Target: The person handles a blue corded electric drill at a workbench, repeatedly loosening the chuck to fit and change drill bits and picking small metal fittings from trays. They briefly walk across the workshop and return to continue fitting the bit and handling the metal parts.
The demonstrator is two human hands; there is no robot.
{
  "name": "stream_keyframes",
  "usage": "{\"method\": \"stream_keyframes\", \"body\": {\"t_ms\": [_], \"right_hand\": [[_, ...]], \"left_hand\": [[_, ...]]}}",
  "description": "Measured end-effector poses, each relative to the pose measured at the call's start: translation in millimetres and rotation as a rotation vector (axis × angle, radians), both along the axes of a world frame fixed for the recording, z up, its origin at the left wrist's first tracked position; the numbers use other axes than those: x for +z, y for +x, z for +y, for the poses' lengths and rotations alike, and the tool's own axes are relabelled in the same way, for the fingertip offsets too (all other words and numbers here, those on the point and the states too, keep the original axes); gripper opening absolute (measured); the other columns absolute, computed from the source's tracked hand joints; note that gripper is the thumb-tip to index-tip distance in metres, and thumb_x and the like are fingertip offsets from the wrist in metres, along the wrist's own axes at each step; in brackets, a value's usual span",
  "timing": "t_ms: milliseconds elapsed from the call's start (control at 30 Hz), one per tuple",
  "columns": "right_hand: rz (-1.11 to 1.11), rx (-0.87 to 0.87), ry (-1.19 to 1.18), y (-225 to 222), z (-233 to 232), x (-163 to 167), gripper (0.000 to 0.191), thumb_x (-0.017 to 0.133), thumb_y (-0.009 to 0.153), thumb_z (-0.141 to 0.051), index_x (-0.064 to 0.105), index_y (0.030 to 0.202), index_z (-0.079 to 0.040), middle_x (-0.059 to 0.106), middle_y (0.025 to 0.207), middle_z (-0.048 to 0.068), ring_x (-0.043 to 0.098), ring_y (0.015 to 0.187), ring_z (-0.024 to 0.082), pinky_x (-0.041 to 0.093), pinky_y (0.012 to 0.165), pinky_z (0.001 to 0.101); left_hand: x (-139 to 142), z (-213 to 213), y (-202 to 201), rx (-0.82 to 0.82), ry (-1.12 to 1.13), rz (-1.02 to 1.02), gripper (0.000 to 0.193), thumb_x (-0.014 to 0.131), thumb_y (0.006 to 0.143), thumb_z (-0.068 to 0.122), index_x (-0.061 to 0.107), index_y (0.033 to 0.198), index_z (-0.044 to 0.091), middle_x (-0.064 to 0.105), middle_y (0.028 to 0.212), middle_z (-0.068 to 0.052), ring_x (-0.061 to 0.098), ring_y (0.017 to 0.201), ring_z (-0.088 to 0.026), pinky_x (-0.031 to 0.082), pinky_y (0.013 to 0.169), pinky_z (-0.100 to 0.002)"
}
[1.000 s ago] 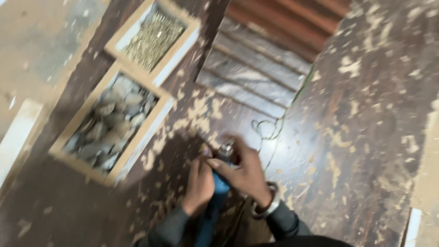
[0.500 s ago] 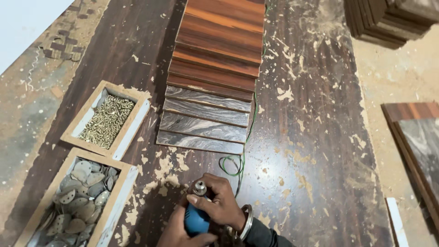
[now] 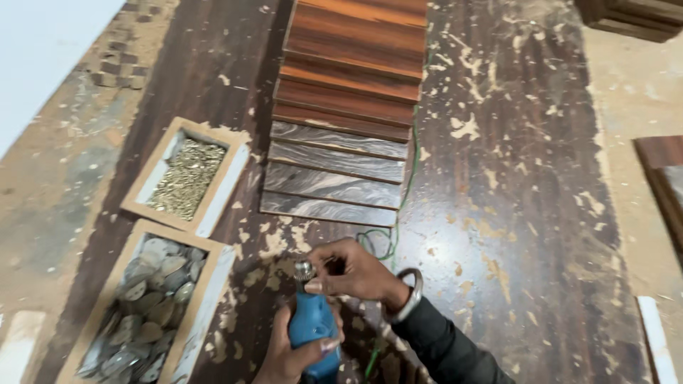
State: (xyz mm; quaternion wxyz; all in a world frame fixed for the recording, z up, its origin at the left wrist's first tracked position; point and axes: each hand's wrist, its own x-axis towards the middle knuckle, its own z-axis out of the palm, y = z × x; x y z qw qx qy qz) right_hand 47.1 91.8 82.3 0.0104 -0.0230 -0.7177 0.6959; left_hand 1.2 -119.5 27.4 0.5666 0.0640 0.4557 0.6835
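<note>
Gripping the blue drill by its body, my left hand is wrapped tight around it near the table's near edge, with the tool standing roughly upright and its metal chuck pointing away from me. My right hand comes in from the right, fingers pinched at the chuck; it looks closed on it, though my knuckles hide the exact contact. A metal bangle sits on that wrist, above a dark sleeve.

A thin green cord runs from beside my right hand up along the right side of the boards. Those boards lie in a stepped stack just beyond the drill, reaching toward the far edge: grey marbled ones nearest me, reddish-brown ones farther off.

On the left side of the table sit two shallow wooden trays. The nearer tray, just left of the drill, holds dull grey metal pieces. The farther tray holds a heap of small brass-coloured screws. The two trays lie close together, apart from the boards.

Sawdust and pale chips are scattered over the dark table, thickest around my hands. Another stack of dark boards lies at the far right corner.
</note>
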Motion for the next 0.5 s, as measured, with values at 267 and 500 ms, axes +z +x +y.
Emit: {"method": "stream_keyframes", "body": {"t_ms": [267, 500], "right_hand": [[-0.096, -0.367, -0.22, 17.8, -21.5, -28.1, 0.017, 0.063, 0.078, 0.004, 0.07, 0.093, -0.003, 0.061, 0.079, -0.002, 0.047, 0.063, 0.006, 0.037, 0.054, 0.0268], [-0.295, -0.615, -0.431, 26.0, -7.4, -36.8, 0.035, 0.045, 0.086, -0.006, 0.069, 0.111, -0.007, 0.059, 0.086, 0.001, 0.047, 0.067, 0.011, 0.041, 0.061, 0.0268]], "left_hand": [[17.9, 10.0, -10.0, 0.034, -0.025, 0.242, 0.076, 0.084, 0.07, 0.035, 0.055, 0.132, 0.002, 0.067, 0.093, -0.013, 0.072, 0.084, -0.024, 0.063, 0.076, -0.048], [23.8, 12.5, -4.4, 0.056, 0.023, 0.465, 0.072, 0.084, 0.074, 0.036, 0.059, 0.13, 0.0, 0.066, 0.103, -0.01, 0.069, 0.09, -0.02, 0.059, 0.078, -0.043]]}}
